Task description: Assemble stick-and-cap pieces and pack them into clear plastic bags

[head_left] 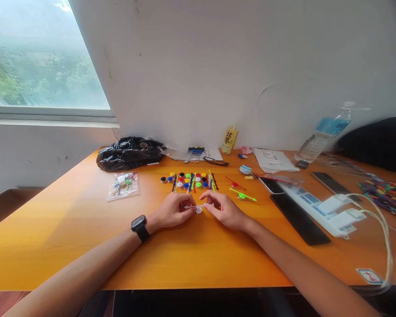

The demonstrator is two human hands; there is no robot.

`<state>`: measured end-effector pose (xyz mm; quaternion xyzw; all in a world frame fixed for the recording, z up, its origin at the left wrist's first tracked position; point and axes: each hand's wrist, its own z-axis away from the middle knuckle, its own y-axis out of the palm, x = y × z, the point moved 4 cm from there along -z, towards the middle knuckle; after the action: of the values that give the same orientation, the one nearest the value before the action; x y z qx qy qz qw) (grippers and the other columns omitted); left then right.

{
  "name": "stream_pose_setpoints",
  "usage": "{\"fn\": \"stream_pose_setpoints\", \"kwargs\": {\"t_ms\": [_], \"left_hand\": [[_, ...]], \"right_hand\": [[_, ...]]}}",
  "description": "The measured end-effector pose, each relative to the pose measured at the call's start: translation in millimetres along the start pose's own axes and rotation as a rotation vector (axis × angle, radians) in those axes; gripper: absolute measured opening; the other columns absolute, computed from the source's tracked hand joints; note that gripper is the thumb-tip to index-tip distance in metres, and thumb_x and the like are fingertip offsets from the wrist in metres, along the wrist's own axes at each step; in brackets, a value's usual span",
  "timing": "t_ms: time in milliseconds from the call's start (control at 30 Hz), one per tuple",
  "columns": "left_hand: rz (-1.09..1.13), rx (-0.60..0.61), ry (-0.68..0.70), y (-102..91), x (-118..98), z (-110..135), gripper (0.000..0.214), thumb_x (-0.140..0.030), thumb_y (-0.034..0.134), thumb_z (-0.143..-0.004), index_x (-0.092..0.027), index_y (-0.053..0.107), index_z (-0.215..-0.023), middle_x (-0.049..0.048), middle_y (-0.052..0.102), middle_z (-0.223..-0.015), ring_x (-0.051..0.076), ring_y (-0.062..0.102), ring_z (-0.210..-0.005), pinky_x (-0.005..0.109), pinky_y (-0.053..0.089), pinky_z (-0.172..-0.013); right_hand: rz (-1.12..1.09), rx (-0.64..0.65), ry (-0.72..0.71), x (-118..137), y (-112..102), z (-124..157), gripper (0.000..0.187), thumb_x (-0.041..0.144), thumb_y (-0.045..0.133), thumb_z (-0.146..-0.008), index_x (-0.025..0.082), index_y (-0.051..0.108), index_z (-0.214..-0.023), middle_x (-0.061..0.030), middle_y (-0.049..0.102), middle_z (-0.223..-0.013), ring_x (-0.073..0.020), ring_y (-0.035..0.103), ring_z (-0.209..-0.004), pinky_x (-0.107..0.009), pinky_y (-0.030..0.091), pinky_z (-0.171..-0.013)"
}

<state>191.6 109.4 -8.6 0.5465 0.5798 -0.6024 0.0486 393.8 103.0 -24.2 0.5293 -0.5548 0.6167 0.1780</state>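
White arrow point(187, 207), its disc point(199, 210) near mid-length, sits in the narrow grip of left hand point(175, 211) and right hand point(227, 212); uneven pressure could bend it.

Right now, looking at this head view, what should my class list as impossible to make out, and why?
All in the head view:
- Whether the left hand or right hand pinches the white spinner: contact too small and blurred.
- Contents of the black plastic bag: hidden by its opaque plastic.
- Wording on the water bottle: blurred.
- Far end of the dark bundle: cut off by the right edge.
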Motion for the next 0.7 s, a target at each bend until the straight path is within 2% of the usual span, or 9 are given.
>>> {"fn": "stream_pose_setpoints", "kwargs": {"t_ms": [100, 233, 400, 567, 700], "left_hand": [[-0.042, -0.001, 0.019, 1.2, -1, 0, 0.022, -0.038, 0.066, -0.097, -0.018, 0.073, -0.090, -0.0024, 0.060, -0.066, 0.010, 0.047, -0.058, 0.023, 0.035, -0.057], [-0.129, 0.015, 0.049, 3.1, -3, 1, 0.019, -0.035, 0.064, -0.098, -0.021, 0.077, -0.101, -0.0009, 0.066, -0.070, 0.011, 0.053, -0.061, 0.023, 0.038, -0.060], [-0.154, 0.013, 0.079, 3.6, -5, 0, 0.019, -0.031, 0.064, -0.099, -0.020, 0.079, -0.094, 0.0014, 0.070, -0.077, 0.012, 0.056, -0.064, 0.024, 0.038, -0.061], [-0.177, -0.006, 0.094, 3.7, -5, -1, 0.025, -0.035, 0.065, -0.101, -0.019, 0.075, -0.084, 0.0004, 0.065, -0.071, 0.011, 0.050, -0.062, 0.026, 0.035, -0.060], [-0.163, -0.005, 0.093, 4.3, -3, -2, 0.029, -0.039, 0.064, -0.102, -0.019, 0.075, -0.085, 0.0012, 0.067, -0.073, 0.012, 0.052, -0.062, 0.026, 0.036, -0.060]], "right_hand": [[-0.170, 0.061, 0.095, -13, 4, -2, 0.024, 0.036, 0.064, -0.098, 0.022, 0.060, -0.118, 0.0059, 0.051, -0.071, -0.0132, 0.047, -0.064, -0.025, 0.037, -0.062], [-0.219, 0.087, 0.159, -23, 6, -4, 0.031, 0.040, 0.068, -0.095, 0.021, 0.058, -0.117, 0.0077, 0.051, -0.068, -0.0117, 0.045, -0.060, -0.024, 0.035, -0.059], [-0.149, 0.051, 0.178, -22, 6, -4, 0.034, 0.041, 0.071, -0.092, 0.020, 0.059, -0.116, 0.0068, 0.053, -0.070, -0.0113, 0.046, -0.060, -0.024, 0.035, -0.057], [-0.098, -0.009, 0.145, -21, 4, -5, 0.030, 0.038, 0.072, -0.091, 0.020, 0.060, -0.112, 0.0047, 0.057, -0.073, -0.0111, 0.048, -0.060, -0.024, 0.036, -0.057], [-0.076, -0.031, 0.143, -21, 3, -6, 0.029, 0.038, 0.073, -0.089, 0.019, 0.063, -0.110, 0.0035, 0.059, -0.074, -0.0116, 0.050, -0.061, -0.024, 0.038, -0.057]]}}
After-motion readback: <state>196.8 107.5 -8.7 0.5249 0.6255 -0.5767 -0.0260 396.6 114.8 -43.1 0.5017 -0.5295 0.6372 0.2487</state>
